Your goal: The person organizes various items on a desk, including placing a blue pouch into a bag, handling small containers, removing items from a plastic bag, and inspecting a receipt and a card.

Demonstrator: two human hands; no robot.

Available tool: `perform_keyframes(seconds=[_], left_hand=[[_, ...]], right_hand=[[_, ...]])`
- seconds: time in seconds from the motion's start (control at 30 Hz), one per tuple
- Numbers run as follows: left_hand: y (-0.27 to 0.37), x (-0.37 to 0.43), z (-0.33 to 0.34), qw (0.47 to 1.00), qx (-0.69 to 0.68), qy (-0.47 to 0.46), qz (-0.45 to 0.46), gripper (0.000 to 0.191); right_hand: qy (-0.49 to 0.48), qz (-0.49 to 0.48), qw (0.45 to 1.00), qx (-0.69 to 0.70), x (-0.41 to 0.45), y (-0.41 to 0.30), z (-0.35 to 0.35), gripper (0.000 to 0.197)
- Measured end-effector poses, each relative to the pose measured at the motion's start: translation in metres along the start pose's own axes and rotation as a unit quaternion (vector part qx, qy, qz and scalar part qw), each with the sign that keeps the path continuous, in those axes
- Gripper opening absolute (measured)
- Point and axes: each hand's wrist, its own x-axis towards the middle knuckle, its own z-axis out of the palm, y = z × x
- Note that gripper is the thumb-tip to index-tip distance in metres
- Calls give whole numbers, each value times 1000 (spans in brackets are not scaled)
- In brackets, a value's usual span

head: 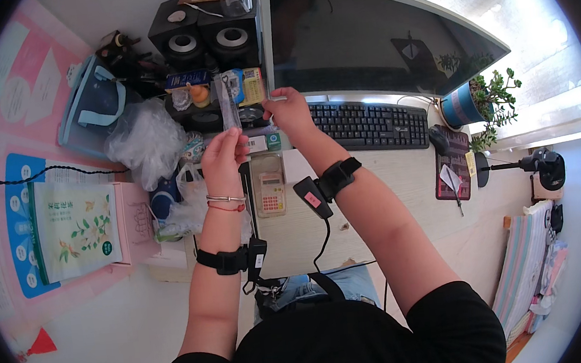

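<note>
My left hand [224, 148] pinches the lower end of a narrow clear plastic sleeve [231, 111] between thumb and fingers. The sleeve stands up over the crowded left part of the desk, and a small heart-shaped outline shows near its top. To its right is my right hand [291, 113], in front of the monitor's lower left corner, with its fingers bent. Whether anything thin sits between those fingertips is too small to tell. Behind the sleeve are a yellow printed box [252, 87], an orange bottle [200, 96] and a dark blue box [187, 80].
A monitor [361, 40] and black keyboard [368, 125] fill the back right, with a mouse [439, 140] and potted plant [463, 107] beyond. Speakers [179, 30] stand at the back left. Plastic bags [146, 137] crowd the left. A calculator [272, 193] lies between my forearms.
</note>
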Motion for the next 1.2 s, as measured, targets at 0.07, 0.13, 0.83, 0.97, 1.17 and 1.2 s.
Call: perform_keyframes(seconds=[0.07, 0.13, 0.83, 0.97, 1.17, 1.2], left_hand=[[-1, -1, -4, 1000, 4, -1, 1, 15], [-4, -1, -5, 1000, 8, -4, 2, 15], [-16, 4, -7, 999, 49, -9, 1, 15], [-23, 6, -9, 999, 52, -2, 5, 16], [-24, 7, -7, 999, 46, 4, -4, 16], [-25, 8, -5, 999, 49, 5, -6, 16]], right_hand=[[-15, 6, 999, 39, -9, 3, 5, 32], [-8, -8, 999, 32, -11, 14, 5, 31], [26, -115, 986, -117, -7, 19, 11, 24], [49, -147, 977, -150, 1, 20, 8, 31], [15, -110, 993, -43, 11, 10, 15, 30], [14, -110, 993, -43, 14, 10, 15, 30]])
